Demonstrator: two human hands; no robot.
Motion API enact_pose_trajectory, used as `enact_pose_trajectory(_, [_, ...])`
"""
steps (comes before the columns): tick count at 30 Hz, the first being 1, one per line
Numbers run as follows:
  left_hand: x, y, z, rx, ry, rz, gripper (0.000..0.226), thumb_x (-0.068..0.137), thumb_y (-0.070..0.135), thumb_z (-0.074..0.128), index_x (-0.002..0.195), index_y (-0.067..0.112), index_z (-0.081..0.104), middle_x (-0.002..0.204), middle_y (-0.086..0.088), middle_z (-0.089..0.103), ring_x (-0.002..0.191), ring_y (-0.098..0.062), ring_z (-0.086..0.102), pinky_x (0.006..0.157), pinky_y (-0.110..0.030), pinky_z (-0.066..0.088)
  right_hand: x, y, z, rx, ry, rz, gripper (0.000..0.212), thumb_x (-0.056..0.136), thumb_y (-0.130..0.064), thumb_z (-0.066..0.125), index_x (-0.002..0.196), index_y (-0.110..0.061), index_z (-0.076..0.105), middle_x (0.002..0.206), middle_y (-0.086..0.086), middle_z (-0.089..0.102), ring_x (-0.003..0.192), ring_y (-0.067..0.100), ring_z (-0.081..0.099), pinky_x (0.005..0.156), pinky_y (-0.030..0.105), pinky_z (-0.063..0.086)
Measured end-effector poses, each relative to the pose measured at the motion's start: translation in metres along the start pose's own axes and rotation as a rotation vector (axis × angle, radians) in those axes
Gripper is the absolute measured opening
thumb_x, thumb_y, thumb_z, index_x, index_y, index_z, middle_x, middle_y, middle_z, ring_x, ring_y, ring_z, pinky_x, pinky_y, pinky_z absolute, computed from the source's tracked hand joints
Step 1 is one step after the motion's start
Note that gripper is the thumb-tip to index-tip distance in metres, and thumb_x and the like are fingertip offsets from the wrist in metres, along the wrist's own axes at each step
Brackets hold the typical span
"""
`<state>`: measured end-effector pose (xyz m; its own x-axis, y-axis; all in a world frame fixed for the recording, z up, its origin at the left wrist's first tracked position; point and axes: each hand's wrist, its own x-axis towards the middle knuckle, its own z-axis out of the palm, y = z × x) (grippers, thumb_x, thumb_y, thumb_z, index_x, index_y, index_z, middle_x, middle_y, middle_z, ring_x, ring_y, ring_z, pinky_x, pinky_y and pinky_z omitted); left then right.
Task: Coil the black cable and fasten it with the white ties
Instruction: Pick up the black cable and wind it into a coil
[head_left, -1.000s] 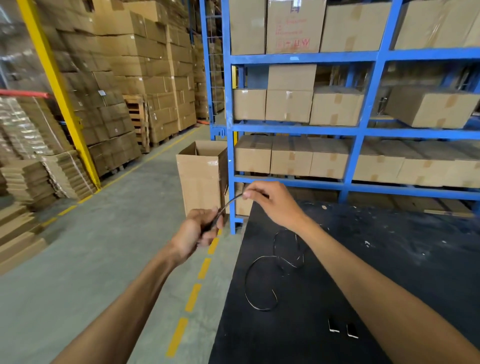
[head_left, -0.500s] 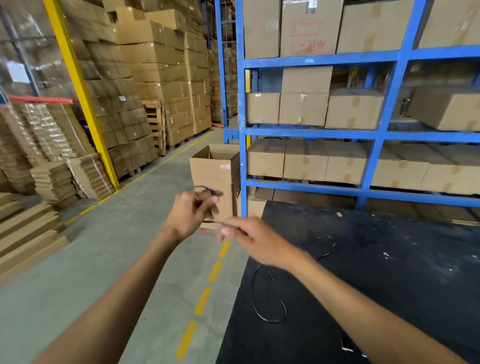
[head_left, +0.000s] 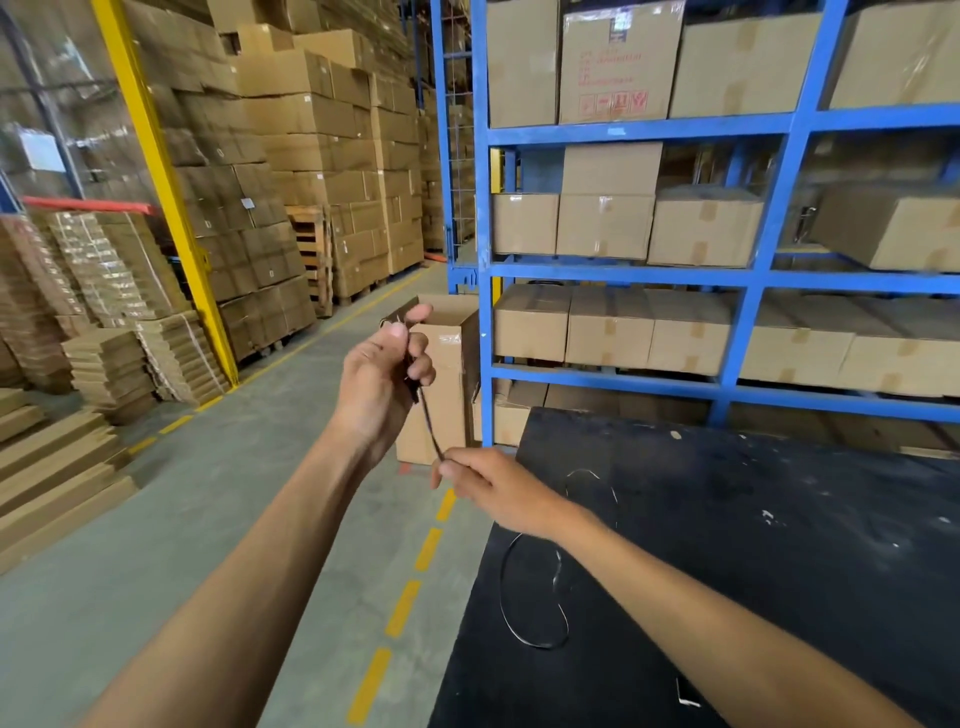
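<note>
left hand (head_left: 382, 376) raised, right hand (head_left: 488, 486) lowered — cable (head_left: 428, 415) taut

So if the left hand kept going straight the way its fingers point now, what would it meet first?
Probably the open cardboard box standing on the floor just beyond the left hand, which grips the black cable. Depth is unclear in this single view, so the gap cannot be judged.

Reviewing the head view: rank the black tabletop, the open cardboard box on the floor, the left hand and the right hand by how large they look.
1. black tabletop
2. open cardboard box, partly hidden by the left hand
3. left hand and right hand: they look about alike, so I leave them unranked.
</note>
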<state>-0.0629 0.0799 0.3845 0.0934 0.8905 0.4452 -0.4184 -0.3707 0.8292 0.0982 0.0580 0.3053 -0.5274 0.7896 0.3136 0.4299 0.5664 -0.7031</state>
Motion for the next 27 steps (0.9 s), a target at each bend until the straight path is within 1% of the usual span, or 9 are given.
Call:
enact_pose_trajectory(3, [-0.004, -0.012, -0.008, 0.662, 0.023, 0.138, 0.026, 0.103, 0.009, 0.042, 0.092, 0.001, 0.063, 0.078, -0.007, 0.061, 0.062, -0.016, 0.050, 0.067, -0.028, 0.043, -0.006, -0.022, -0.005, -0.024, 0.030, -0.083, 0.029, 0.106, -0.021, 0.044, 0.093, -0.007, 0.065, 0.063, -0.006, 0.040, 0.055, 0.005, 0.037, 0.057, 0.019, 0.029])
enact_pose_trajectory(6, [-0.016, -0.020, -0.017, 1.020, -0.146, 0.078, 0.024, 0.101, 0.012, 0.047, 0.089, 0.015, 0.067, 0.068, 0.000, 0.065, 0.054, -0.007, 0.057, 0.063, -0.020, 0.047, -0.004, -0.037, -0.036, -0.106, 0.088, -0.131, 0.025, 0.104, -0.015, 0.049, 0.088, -0.010, 0.068, 0.064, -0.018, 0.052, 0.059, -0.007, 0.050, 0.059, 0.008, 0.034])
enact_pose_trajectory(10, [-0.026, -0.021, -0.017, 0.796, -0.304, -0.219, 0.034, 0.104, 0.014, 0.040, 0.088, 0.001, 0.067, 0.051, 0.001, 0.053, 0.043, -0.018, 0.043, 0.050, -0.025, 0.037, 0.002, -0.029, -0.083, -0.194, 0.182, -0.100, 0.018, 0.099, -0.020, 0.059, 0.095, -0.011, 0.074, 0.076, -0.006, 0.066, 0.063, 0.001, 0.053, 0.060, 0.015, 0.040])
enact_pose_trajectory(14, [-0.032, -0.002, -0.011, 0.341, -0.315, -0.421, 0.035, 0.098, 0.013, 0.036, 0.070, 0.014, 0.057, 0.052, 0.009, 0.022, 0.042, -0.006, 0.015, 0.036, -0.017, 0.016, 0.008, -0.014, -0.108, -0.181, 0.301, -0.073, 0.015, 0.098, -0.015, 0.059, 0.101, -0.011, 0.073, 0.092, -0.006, 0.072, 0.088, 0.005, 0.065, 0.080, 0.023, 0.052])
enact_pose_trajectory(16, [-0.032, 0.011, -0.006, 0.056, -0.300, -0.402, 0.024, 0.089, 0.017, 0.042, 0.069, 0.018, 0.055, 0.059, 0.007, 0.016, 0.046, -0.007, 0.011, 0.037, -0.019, 0.014, 0.007, -0.007, -0.107, -0.163, 0.365, -0.041, 0.019, 0.101, -0.016, 0.054, 0.104, -0.010, 0.072, 0.088, -0.021, 0.069, 0.087, 0.000, 0.065, 0.081, 0.024, 0.054])
enact_pose_trajectory(19, [-0.025, 0.025, 0.006, -0.218, -0.261, -0.228, 0.024, 0.095, 0.018, 0.041, 0.087, 0.012, 0.063, 0.059, 0.006, 0.024, 0.048, -0.009, 0.017, 0.042, -0.019, 0.023, -0.001, -0.006, -0.084, -0.136, 0.270, 0.001, 0.025, 0.105, -0.015, 0.046, 0.103, -0.005, 0.070, 0.067, -0.039, 0.061, 0.069, -0.021, 0.057, 0.064, 0.001, 0.044])
enact_pose_trajectory(21, [-0.015, 0.027, 0.019, -0.323, -0.192, -0.123, 0.028, 0.100, 0.018, 0.039, 0.106, 0.008, 0.064, 0.060, 0.007, 0.038, 0.049, -0.008, 0.031, 0.049, -0.019, 0.035, -0.007, -0.013, -0.059, -0.119, 0.159, 0.045, 0.025, 0.106, -0.014, 0.044, 0.099, -0.008, 0.068, 0.059, -0.025, 0.058, 0.056, -0.008, 0.054, 0.060, 0.007, 0.041])
enact_pose_trajectory(24, [0.002, 0.024, 0.032, -0.136, -0.026, 0.071, 0.029, 0.102, 0.015, 0.040, 0.102, 0.012, 0.070, 0.067, 0.002, 0.055, 0.060, -0.009, 0.050, 0.063, -0.023, 0.046, -0.017, -0.026, -0.023, -0.079, -0.030, 0.034, 0.023, 0.107, -0.015, 0.041, 0.104, -0.003, 0.060, 0.057, -0.022, 0.055, 0.051, 0.007, 0.049, 0.061, 0.033, 0.046])
enact_pose_trajectory(27, [0.008, 0.015, 0.024, 0.583, 0.047, 0.338, 0.031, 0.100, 0.009, 0.048, 0.076, 0.011, 0.066, 0.073, -0.011, 0.064, 0.066, -0.013, 0.058, 0.069, -0.026, 0.051, -0.028, -0.043, -0.015, -0.003, 0.009, -0.026, 0.022, 0.108, -0.016, 0.036, 0.104, -0.004, 0.055, 0.060, -0.036, 0.054, 0.051, -0.006, 0.056, 0.053, 0.020, 0.047])
